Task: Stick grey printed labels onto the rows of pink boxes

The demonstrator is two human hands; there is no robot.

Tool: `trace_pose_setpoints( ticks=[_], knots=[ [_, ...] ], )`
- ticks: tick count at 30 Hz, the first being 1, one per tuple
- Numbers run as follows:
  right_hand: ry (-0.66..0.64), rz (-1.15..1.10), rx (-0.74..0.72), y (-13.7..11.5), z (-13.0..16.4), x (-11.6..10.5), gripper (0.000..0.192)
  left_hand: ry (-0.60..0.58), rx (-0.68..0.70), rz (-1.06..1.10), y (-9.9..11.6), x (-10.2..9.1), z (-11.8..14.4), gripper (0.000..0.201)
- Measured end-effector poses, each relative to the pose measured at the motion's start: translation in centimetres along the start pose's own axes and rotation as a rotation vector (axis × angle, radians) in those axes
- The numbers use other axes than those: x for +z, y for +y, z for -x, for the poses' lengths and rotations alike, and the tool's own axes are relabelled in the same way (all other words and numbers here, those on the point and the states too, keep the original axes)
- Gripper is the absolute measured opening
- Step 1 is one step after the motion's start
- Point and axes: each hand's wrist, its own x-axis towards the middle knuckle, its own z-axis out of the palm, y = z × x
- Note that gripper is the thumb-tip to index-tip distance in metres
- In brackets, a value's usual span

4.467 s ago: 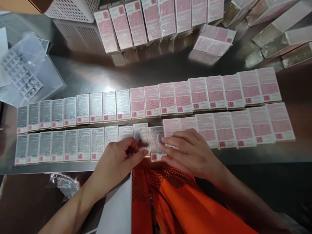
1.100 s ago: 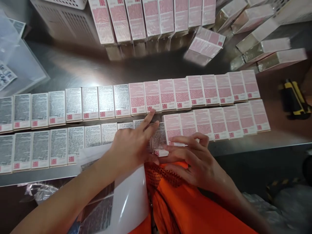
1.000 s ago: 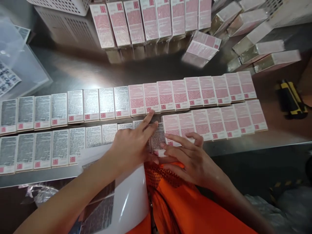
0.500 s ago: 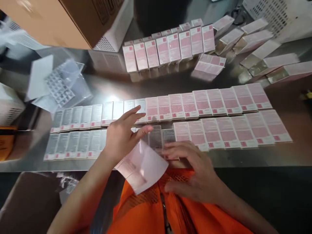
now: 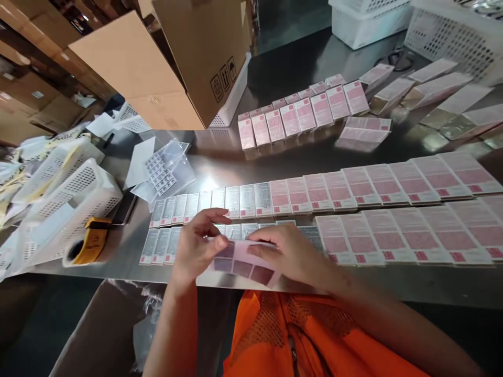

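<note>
A thin, pale pink sticker sheet (image 5: 242, 266) with darker rectangles hangs between my two hands at the near edge of the table. My left hand (image 5: 198, 245) has its thumb on the sheet's left end, with the index finger arched above it. At the top edge, my right hand (image 5: 281, 251) pinches the sheet between thumb and fingers. Behind it lie two rows of small flat boxes. Those on the right, like the pink-and-white box (image 5: 357, 187), show pink panels. Those on the left, such as the silver-grey box (image 5: 236, 201), have grey tops. My hands hide part of the front row.
More pink boxes (image 5: 302, 112) stand in a row farther back. A large open carton (image 5: 204, 68) rises at the back left. Code sheets and plastic bags (image 5: 161, 170), an orange tape roll (image 5: 92, 242) and a white basket (image 5: 74, 209) are to the left. White crates (image 5: 451, 36) stand back right.
My right hand, open and apart before, has come to the sheet and gripped its top edge. The sheet has turned more level. The view has swung left.
</note>
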Motion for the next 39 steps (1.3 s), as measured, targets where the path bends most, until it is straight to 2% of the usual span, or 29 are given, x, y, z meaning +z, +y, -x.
trace_pose_setpoints(
  ticks=[2,3,5,6,9,13,15,19,21,24,27,30,35,39],
  knots=[
    [-0.004,-0.052,0.010,0.4,-0.2,-0.2,0.018,-0.134,-0.070,0.148,-0.4,-0.8,0.7,0.053],
    [-0.009,-0.066,0.007,0.7,-0.2,-0.4,0.017,-0.167,-0.115,0.181,-0.5,-1.0,1.1,0.043],
    [-0.049,-0.080,-0.014,1.2,-0.3,-0.5,0.020,-0.179,-0.176,0.226,-0.7,-1.1,1.6,0.020],
    [-0.077,-0.079,-0.025,1.4,-0.2,-0.6,0.022,-0.173,-0.185,0.244,-0.8,-1.0,1.8,0.022],
    [-0.113,-0.012,-0.034,1.4,-0.1,-0.6,0.025,-0.125,-0.142,0.215,-1.1,-0.3,2.2,0.035],
    [0.107,0.182,-0.100,0.6,0.1,-0.2,0.018,0.033,-0.052,-0.021,-1.4,0.4,2.5,0.040],
    [0.207,0.206,-0.172,0.1,0.1,0.2,0.023,0.098,-0.018,-0.087,-1.6,0.5,2.8,0.042],
    [0.291,0.250,-0.250,-0.5,-0.1,1.1,0.015,0.182,0.078,-0.159,-1.9,0.5,3.6,0.047],
    [0.296,0.276,-0.263,-0.7,-0.2,1.3,0.012,0.212,0.103,-0.192,-1.9,0.5,3.8,0.046],
    [0.273,0.242,-0.277,-1.0,-0.3,1.4,0.011,0.160,0.081,-0.146,-1.8,0.5,4.0,0.023],
    [0.244,0.224,-0.273,-1.3,-0.3,1.4,0.016,0.121,0.046,-0.097,-1.7,0.6,4.3,0.023],
    [0.232,0.247,-0.265,-1.3,-0.3,1.4,0.017,0.159,0.056,-0.171,-1.6,0.9,4.6,0.011],
    [0.265,0.288,-0.283,-1.1,0.0,1.7,0.016,0.264,0.093,-0.308,-0.7,1.5,4.6,0.021],
    [0.355,0.306,-0.328,-0.9,0.2,1.8,0.014,0.303,0.129,-0.354,-0.1,2.0,4.3,0.025]
  ],
)
